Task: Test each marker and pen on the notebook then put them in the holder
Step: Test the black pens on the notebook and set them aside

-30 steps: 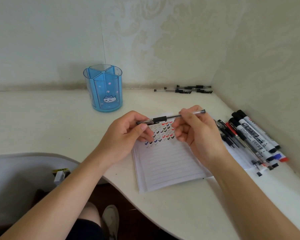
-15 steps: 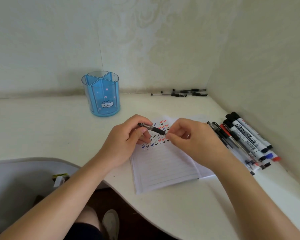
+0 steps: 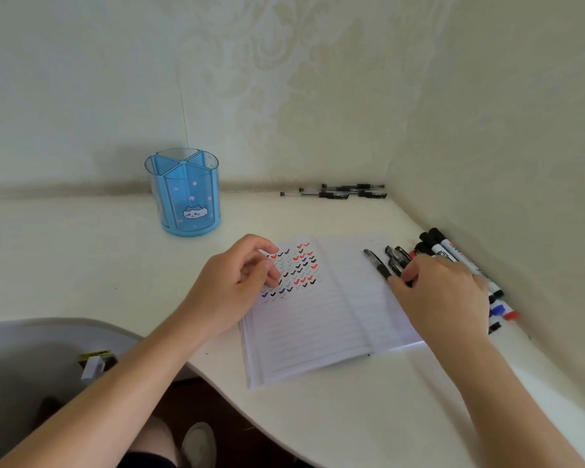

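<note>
- Right hand (image 3: pixel 443 292) has moved to the right page of the open white lined notebook (image 3: pixel 318 332), fingertips on a clear black-grip pen (image 3: pixel 377 265); grasp unclear.
- Left hand (image 3: pixel 230 282) rests relaxed, empty, on its left page.

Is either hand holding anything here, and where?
Left hand holds nothing; it rests on the notebook. Right hand touches the black pen at its near end; a grip cannot be told.

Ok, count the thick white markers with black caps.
3 thick white black-capped markers lie side by side along the right wall: outermost, middle, innermost. The right hand may hide more.
</note>
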